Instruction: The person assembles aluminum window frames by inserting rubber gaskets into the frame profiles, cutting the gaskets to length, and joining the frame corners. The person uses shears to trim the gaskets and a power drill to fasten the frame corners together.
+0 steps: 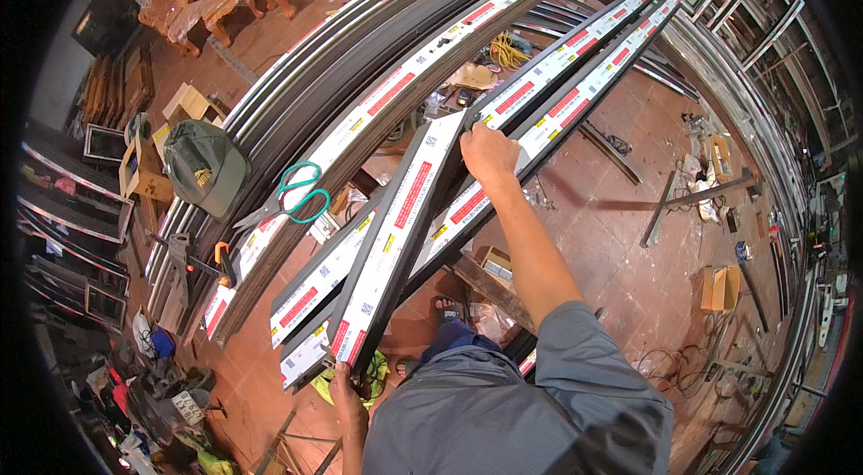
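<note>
Right hand [490, 154] closed on far end of short bar [400, 232], fingers curled tight. Left hand [348, 394] at near end, thumb against it; fingers mostly hidden, cannot tell whether they pinch. Short bar slants over two long bars [517, 97], across their near part. Scissors [280, 200] lie on stack [388, 97], toward its near end; cap [207, 169] by its left edge.
</note>
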{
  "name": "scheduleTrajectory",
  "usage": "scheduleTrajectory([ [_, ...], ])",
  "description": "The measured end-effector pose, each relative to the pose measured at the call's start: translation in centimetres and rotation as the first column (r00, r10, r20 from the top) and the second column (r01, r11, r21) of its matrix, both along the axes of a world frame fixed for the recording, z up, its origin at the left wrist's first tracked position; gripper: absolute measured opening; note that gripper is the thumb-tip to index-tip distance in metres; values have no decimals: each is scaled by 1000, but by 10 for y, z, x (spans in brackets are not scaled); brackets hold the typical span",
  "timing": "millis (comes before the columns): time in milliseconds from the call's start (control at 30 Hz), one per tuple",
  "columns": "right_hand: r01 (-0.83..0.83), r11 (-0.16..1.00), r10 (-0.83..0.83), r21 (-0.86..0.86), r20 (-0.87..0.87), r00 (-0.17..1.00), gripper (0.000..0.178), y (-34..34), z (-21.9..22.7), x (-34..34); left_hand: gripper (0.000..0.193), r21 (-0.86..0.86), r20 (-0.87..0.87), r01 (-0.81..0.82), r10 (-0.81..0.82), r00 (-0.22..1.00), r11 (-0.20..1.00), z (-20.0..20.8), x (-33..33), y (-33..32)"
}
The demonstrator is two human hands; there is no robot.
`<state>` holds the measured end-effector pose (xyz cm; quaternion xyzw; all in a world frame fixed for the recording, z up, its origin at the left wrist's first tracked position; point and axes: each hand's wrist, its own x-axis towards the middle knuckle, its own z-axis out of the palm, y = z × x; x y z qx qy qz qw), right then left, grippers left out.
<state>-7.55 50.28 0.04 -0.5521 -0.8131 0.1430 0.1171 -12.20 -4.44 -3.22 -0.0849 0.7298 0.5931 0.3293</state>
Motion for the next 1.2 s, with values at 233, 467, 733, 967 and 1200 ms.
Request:
scheduleTrajectory([
  [233, -23, 999, 25, 30, -67, 997, 29, -11, 3, 8, 31, 120, -77, 121, -112, 991, 985, 3, 10, -51],
  [467, -29, 994, 39, 102, -102, 994, 26, -21, -1, 7, 14, 33, -132, 139, -134, 982, 990, 5, 9, -45],
  [733, 37, 999, -11, 40, -506, 862, 43, -47, 0, 7, 12, -82, -108, 104, -112, 988, 991, 29, 12, -23],
  [967, -119, 967, 192, 226, -338, 921, 77, -98, 3, 3, 11, -67, -116, 104, -111, 987, 992, 26, 15, -23],
  [1200, -119, 976, 181, 183, -375, 909, 69, -100, 0, 6, 14, -101, -130, 146, -158, 979, 984, 28, 10, -30],
])
